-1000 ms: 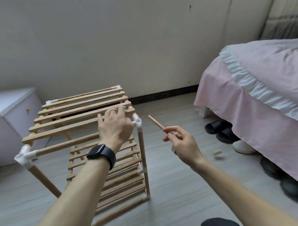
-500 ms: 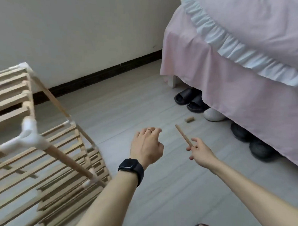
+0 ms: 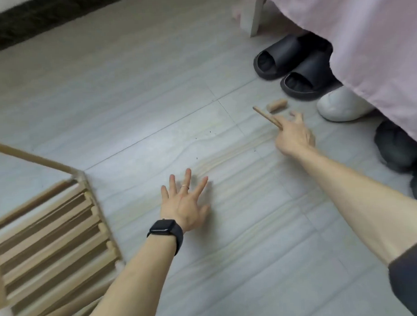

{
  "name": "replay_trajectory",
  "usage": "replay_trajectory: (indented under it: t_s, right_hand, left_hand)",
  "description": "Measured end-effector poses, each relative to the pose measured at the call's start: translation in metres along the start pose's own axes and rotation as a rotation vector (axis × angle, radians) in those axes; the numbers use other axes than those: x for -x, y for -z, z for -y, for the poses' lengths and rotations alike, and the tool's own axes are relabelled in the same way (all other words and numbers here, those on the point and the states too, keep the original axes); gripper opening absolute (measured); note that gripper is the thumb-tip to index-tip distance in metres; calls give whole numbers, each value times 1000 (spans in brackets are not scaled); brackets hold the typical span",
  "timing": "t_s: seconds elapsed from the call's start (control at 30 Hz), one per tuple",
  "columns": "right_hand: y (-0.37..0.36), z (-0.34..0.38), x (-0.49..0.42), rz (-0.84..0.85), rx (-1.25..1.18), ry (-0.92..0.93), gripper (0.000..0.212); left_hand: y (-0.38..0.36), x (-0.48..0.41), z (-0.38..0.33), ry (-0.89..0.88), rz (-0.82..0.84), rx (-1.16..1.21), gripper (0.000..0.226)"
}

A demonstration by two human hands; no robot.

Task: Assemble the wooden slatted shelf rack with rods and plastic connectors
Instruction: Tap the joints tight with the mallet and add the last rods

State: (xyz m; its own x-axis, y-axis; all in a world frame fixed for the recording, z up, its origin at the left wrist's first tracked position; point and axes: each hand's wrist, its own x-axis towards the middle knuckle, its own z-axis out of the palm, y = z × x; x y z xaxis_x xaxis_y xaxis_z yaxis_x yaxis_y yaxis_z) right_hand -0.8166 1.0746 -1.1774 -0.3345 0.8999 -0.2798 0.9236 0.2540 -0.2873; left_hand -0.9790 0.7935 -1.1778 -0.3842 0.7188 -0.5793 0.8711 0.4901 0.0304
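While the right hand (image 3: pixel 293 134) was stretched out low over the floor (image 3: pixel 134 94), it held a wooden rod (image 3: pixel 264 115) pinched at its near end, the free end pointing up and left. Motion blur prevented telling which fingers made the pinch; the others were loosely extended towards a short dowel piece (image 3: pixel 276 104) lying just beyond, not touching it. The left hand (image 3: pixel 184 203), with a ring on one finger and a dark watch (image 3: pixel 166 231) at the wrist, was palm down with fingers straight and spread wide, holding nothing; contact with the floor could not be determined. The slatted rack (image 3: pixel 51 234) stood at lower left, cut off by the frame edges, apart from both hands. Black slippers (image 3: pixel 294 67) and a white shoe (image 3: pixel 342 104) were partly hidden under the pink bed skirt (image 3: pixel 364 46).
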Motion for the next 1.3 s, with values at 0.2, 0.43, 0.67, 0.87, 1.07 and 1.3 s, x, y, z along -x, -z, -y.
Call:
replay_trajectory:
  t_s: [0.2,0.43,0.67,0.87,1.07,1.3]
  right_hand:
    - [9,14,-63,79,259,75,88]
    - [-13,27,-42,15,266,121,32]
    - [-23,54,127,426,-1116,-42,47]
    - [32,73,215,303,-1069,202,24]
    - [131,79,314,-18,-699,476,14]
    - [213,112,405,-119,-774,693,14]
  left_hand:
    - [-32,-6,18,19,-25,0,72]
    - [-18,-12,18,13,80,8,76]
    - [54,6,0,110,166,1014,63]
    - [87,85,-19,-34,203,1358,62]
    - [154,197,-1,-96,-178,1471,56]
    - [213,330,-1,-244,-561,1458,47]
